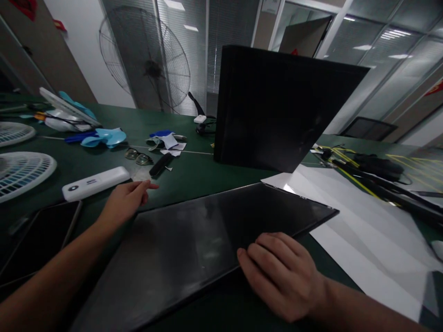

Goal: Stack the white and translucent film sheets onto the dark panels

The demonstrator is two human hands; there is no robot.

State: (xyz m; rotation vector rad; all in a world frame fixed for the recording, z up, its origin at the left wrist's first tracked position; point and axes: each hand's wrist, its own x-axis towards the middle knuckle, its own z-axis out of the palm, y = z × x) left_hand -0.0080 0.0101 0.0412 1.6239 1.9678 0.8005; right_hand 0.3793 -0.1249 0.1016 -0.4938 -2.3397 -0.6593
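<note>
A thin, dark, glossy screen panel [207, 240] lies at a slant before me. My right hand [284, 272] is closed on its near edge, with fingertips over the rim and the thumb out of sight. Beside the panel's far left corner is my left hand [126, 198]. Its index finger is stretched out, the other fingers are loosely bent, and no held thing shows. Close to that hand are a white oblong device [97, 183] and a small black bar [161, 165]. Large white sheets [367, 230] lie at the panel's right end.
A large black box-like object [277, 110] stands behind the panel. Glasses [138, 156], blue fan blades [104, 137] and white fan grilles [26, 173] lie to the left, near a dark tablet-like slab [41, 235]. Black and yellow strips [367, 180] lie right. A fan [145, 60] stands behind the table.
</note>
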